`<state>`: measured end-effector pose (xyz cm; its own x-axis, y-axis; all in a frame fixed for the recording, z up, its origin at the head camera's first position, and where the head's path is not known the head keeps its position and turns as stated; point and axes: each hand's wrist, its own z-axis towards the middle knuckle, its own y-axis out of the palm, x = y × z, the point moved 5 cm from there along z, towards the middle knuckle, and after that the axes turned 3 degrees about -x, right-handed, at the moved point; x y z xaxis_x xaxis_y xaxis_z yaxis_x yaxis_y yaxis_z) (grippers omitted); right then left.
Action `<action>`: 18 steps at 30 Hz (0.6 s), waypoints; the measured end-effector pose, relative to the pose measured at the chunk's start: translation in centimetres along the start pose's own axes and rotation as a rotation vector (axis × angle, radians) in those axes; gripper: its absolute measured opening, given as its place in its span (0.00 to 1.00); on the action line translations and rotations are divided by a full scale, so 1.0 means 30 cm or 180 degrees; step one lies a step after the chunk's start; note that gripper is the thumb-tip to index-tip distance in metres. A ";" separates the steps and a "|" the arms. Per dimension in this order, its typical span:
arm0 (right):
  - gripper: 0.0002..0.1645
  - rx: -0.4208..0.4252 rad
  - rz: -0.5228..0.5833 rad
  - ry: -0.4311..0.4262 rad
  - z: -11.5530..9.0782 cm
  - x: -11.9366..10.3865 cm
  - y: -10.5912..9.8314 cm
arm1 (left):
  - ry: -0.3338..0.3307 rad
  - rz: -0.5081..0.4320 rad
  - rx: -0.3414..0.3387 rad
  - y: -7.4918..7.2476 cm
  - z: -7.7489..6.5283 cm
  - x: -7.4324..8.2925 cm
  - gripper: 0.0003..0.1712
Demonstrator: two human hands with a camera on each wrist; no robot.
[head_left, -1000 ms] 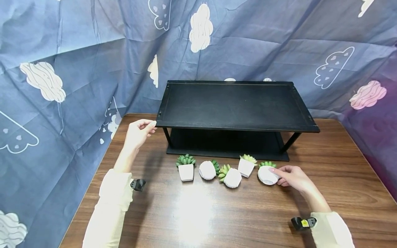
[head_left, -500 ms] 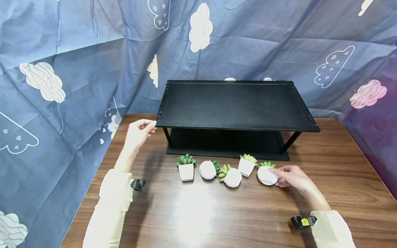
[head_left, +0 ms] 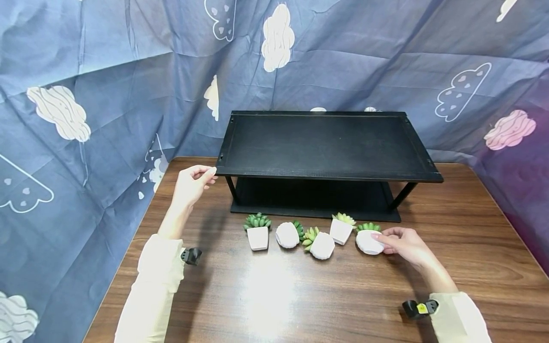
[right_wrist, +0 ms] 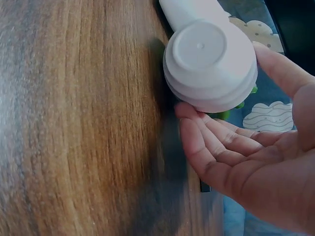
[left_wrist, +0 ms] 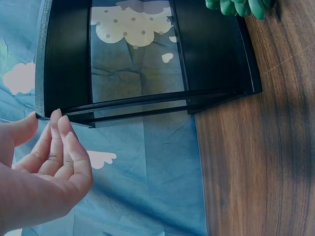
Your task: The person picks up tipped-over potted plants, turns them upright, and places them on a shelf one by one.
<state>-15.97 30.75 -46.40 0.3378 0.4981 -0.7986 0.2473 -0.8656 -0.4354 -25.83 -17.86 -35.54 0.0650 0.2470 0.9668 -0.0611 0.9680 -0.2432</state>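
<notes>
A black two-tier shelf (head_left: 330,145) stands at the back of the table. My left hand (head_left: 191,185) pinches the front left corner of its top board, thumb above and fingertips below in the head view. At the right end of a row of small potted succulents, my right hand (head_left: 403,245) grips a round white pot with a succulent (head_left: 369,242) between thumb and fingers. The right wrist view shows the pot's round base (right_wrist: 201,45) facing that camera, with its green leaves mostly hidden behind it.
Left of the held pot lie several more succulents in white pots: a square one (head_left: 340,231), a ribbed one (head_left: 322,246), a round one (head_left: 287,235) and another square one (head_left: 258,238). The shelf's lower board (head_left: 309,197) is just behind them. A blue cloth (head_left: 128,119) hangs behind the table.
The pot in my right hand has tipped slightly, showing less of its underside in the head view. My left hand and the other pots have stayed in place.
</notes>
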 end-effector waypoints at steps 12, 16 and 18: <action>0.36 0.0210 -0.0353 -0.0302 0.004 -0.012 -0.024 | 0.0054 0.0001 -0.0001 -0.002 -0.002 0.003 0.16; 0.36 0.0306 -0.0648 -0.0389 0.000 -0.017 -0.034 | 0.0073 -0.0032 0.0009 -0.002 -0.004 0.005 0.16; 0.35 0.0313 -0.0668 -0.0448 -0.002 -0.019 -0.037 | 0.0080 -0.0052 0.0001 -0.001 -0.005 0.006 0.16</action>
<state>-16.38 31.43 -45.44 0.1572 0.6613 -0.7334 0.2069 -0.7482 -0.6303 -25.68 -17.84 -35.36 0.0910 0.2321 0.9684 -0.0600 0.9720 -0.2273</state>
